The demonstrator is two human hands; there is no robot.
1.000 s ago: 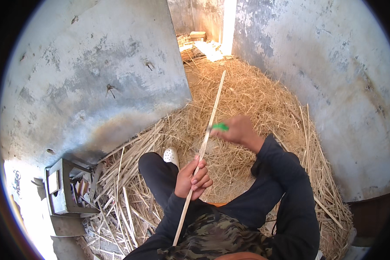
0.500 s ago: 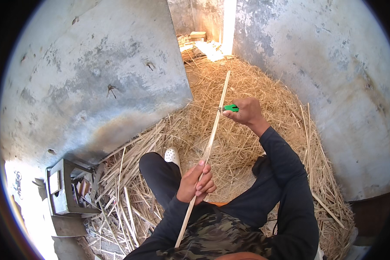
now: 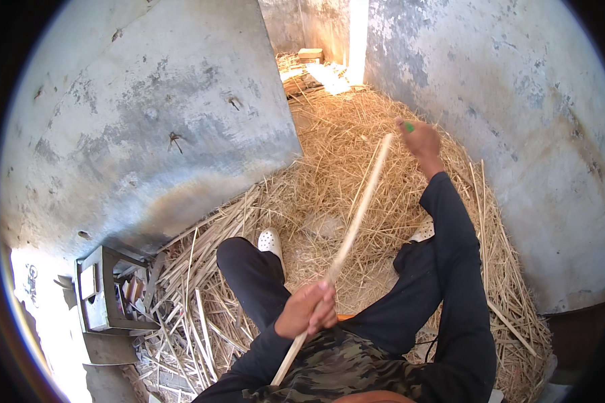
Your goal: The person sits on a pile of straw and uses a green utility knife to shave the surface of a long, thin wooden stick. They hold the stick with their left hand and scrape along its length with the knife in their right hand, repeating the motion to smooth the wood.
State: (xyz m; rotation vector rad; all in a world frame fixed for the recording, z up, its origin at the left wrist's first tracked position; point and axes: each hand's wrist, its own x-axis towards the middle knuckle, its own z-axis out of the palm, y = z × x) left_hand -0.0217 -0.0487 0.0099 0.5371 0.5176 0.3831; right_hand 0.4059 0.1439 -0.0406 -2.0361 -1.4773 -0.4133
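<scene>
A: Item one?

B: Long pale stick (image 3: 356,215), thin and straight, slanting from the person's lap up and away over the straw floor (image 3: 329,154). Left hand (image 3: 307,310) is clenched around its lower part, just above the camouflage shirt (image 3: 343,366); a short end juts out below the fist.

A: Upper end?

B: Free, in the air. Right hand (image 3: 420,140) is raised just beside the stick's tip, apart from it, fingers closed on a small green tool (image 3: 408,126). What kind of tool cannot be told; only a bit of green shows.

A: Person's position?

B: Seated on the straw, dark-trousered legs either side of the stick. One white shoe (image 3: 271,240) left of the stick, another white shoe (image 3: 423,232) right of it, partly hidden behind the right arm.

A: Surroundings?

B: Grey concrete wall (image 3: 148,127) left of the stick, another grey wall (image 3: 517,134) to its right. Small metal frame box (image 3: 104,290) well to the stick's lower left, among loose stalks. Pale planks (image 3: 326,74) far beyond the tip.
</scene>
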